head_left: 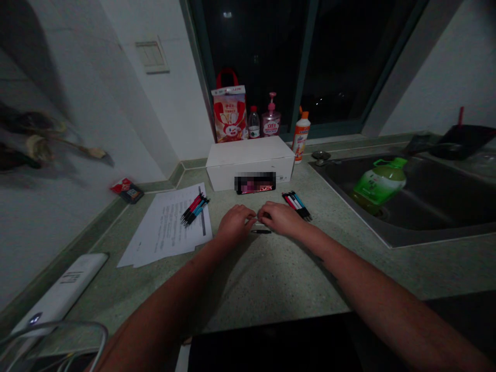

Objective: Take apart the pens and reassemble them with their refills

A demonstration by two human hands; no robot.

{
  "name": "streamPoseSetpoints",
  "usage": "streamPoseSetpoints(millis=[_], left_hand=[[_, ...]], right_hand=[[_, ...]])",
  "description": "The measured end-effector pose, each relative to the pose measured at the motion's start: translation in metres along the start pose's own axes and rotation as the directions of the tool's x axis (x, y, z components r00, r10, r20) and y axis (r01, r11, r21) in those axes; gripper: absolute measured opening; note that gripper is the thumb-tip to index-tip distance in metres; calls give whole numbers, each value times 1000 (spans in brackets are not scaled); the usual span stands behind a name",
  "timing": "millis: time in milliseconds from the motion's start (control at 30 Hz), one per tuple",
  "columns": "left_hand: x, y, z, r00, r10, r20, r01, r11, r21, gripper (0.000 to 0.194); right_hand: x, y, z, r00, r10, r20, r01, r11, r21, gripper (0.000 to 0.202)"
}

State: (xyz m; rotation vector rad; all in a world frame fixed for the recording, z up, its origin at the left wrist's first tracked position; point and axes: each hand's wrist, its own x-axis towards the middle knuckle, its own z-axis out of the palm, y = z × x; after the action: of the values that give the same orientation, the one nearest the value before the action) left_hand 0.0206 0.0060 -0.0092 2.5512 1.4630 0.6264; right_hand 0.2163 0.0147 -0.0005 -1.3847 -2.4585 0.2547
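Over the middle of the counter, my left hand [235, 223] and my right hand [279, 217] almost meet, fingertips pinched. Between them is a small thin piece, too small to make out. A dark pen part [261, 232] lies on the counter just below the fingertips. Several red, black and blue pens [195, 209] rest on printed sheets [163, 227] to the left of my hands. Another group of pens, red, white, black and blue [296, 205], lies to the right. Behind my hands a phone [256, 184] leans against a white box [250, 163].
A metal sink [426, 206] at the right holds a green jug [382, 181]. Bottles and a red bag [230, 116] stand behind the box by the window. A white power strip [64, 289] lies front left, and a small dark packet [127, 190] sits against the wall.
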Motion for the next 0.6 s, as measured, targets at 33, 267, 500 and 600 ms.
streamPoseSetpoints(millis=[33,267,500,600], left_hand=[[1,0,0,1000,-11,6,11,1000,-3,13],[4,1,5,998,40,48,-40,999,10,16],[4,0,7,999,-9,35,6,998,68,17],[4,-1,6,999,-47,-3,47,998,39,16]], right_hand=[[0,2,-2,1000,11,-18,-11,1000,1,13],[-1,17,-9,996,82,-23,-84,989,-119,22],[-2,9,-7,999,29,29,-24,986,-162,17],[-3,6,-8,1000,15,19,-13,994,-111,15]])
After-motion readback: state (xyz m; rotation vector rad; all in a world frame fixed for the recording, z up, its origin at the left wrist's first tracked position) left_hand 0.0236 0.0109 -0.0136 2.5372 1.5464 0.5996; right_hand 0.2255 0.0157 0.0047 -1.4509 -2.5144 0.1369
